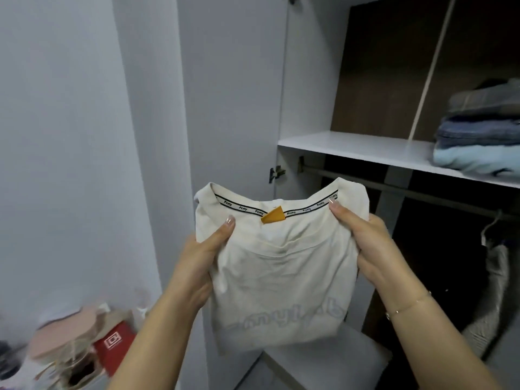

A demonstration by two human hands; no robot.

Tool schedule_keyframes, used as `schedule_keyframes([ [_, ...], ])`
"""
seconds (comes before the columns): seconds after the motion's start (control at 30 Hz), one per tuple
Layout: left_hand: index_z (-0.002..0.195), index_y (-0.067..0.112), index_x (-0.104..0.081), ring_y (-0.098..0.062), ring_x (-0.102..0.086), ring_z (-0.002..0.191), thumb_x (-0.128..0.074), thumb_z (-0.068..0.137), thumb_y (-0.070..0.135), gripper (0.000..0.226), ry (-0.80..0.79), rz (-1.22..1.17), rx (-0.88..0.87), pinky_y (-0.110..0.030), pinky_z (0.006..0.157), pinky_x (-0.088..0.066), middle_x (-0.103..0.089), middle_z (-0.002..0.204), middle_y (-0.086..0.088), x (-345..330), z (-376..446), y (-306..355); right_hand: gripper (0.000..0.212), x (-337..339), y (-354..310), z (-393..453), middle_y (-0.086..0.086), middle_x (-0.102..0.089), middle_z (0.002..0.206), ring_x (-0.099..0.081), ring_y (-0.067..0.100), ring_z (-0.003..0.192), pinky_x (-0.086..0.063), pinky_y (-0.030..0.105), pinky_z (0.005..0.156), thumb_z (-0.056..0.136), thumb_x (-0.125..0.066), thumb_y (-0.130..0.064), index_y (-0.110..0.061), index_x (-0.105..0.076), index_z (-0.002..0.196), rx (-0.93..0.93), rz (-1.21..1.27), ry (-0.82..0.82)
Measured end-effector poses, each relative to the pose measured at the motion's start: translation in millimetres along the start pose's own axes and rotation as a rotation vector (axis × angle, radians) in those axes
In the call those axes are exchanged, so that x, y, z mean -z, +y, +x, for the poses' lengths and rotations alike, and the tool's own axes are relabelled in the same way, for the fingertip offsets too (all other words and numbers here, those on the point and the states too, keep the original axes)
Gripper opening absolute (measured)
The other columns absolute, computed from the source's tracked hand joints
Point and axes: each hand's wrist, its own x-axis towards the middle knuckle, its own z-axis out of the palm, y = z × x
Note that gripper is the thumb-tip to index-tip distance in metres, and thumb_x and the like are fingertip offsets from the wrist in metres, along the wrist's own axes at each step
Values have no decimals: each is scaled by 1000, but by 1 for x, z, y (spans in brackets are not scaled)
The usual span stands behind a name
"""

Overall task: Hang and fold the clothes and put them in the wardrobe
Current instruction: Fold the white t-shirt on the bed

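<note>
An open wardrobe [309, 80] fills the view, with a white shelf [365, 149] holding a stack of folded clothes [478, 136] at its right end. In front of the wardrobe and below that shelf, the left hand [202, 254] and right hand [371, 243] each pinch one side of a folded cream shirt [281, 263] (thumbs on top, collar toward the wardrobe). A rail [394, 188] runs just under the shelf.

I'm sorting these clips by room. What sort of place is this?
Most likely a bedroom, right at an open wardrobe: a white shelf bearing a stack of folded clothes, a hanging rail beneath it, and both hands holding a folded cream T-shirt.
</note>
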Motion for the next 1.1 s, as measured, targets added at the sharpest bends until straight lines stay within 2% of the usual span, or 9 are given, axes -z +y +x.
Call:
schedule_keyframes([
  [0.1,108,10,-73,-26,-71,100,-74,83,29,31,-100,14,21,-30,71,-59,-73,108,-11,-44,52,-2,38,28,-27,35,13,-74,102,-72,25,95,-58,28,70,71,-83,-28,-4,-76,100,81,8,63],
  [0.23,99,19,-77,-25,-72,97,-75,80,33,23,-304,41,35,-29,67,-58,-74,106,-10,-104,119,1,22,56,-65,68,14,-75,98,-73,23,89,-57,25,65,74,-80,-24,-7,-79,88,223,-5,173],
  [0.33,95,19,-78,-24,-73,94,-78,72,36,29,-414,56,-13,-27,65,-58,-75,104,-8,-146,168,-3,25,76,-85,88,13,-75,98,-73,23,90,-56,23,64,73,-79,-25,-7,-78,90,362,-109,289],
  [0.43,103,14,-74,-23,-73,93,-76,73,35,36,-535,33,-28,-26,64,-58,-75,104,-8,-183,210,-6,35,89,-104,105,13,-75,99,-73,24,90,-57,25,66,68,-80,-31,-5,-77,93,440,-188,398],
  [0.57,109,14,-72,-22,-72,97,-76,72,39,45,-730,-13,-39,-26,69,-59,-74,106,-6,-238,259,5,27,94,-145,122,12,-76,96,-74,22,86,-57,24,65,71,-79,-32,-11,-79,88,541,-268,494],
  [0.77,112,16,-68,-19,-72,96,-70,84,32,32,-989,-131,-92,-24,68,-58,-74,106,-3,-346,296,48,25,103,-240,136,9,-76,94,-74,21,84,-57,26,61,80,-78,-28,-7,-75,93,645,-397,653],
  [0.87,116,12,-66,-24,-71,100,-68,87,29,33,-1142,-208,-13,-34,76,-60,-73,110,-7,-403,309,73,32,112,-299,145,8,-76,92,-74,21,81,-57,27,58,79,-79,-31,-6,-73,99,663,-464,705],
  [1.0,108,13,-68,-20,-73,93,-63,92,24,20,-1189,-222,7,-33,68,-61,-74,105,-7,-484,326,110,43,126,-389,175,2,-76,96,-74,17,85,-60,32,73,73,-83,-34,-12,-73,109,643,-589,722],
  [1.1,107,10,-67,-20,-74,80,-63,93,22,18,-1123,-185,73,-35,60,-58,-73,104,-10,-543,342,118,48,150,-445,211,3,-76,91,-73,17,74,-60,32,69,72,-85,-32,-9,-71,112,629,-665,781],
])
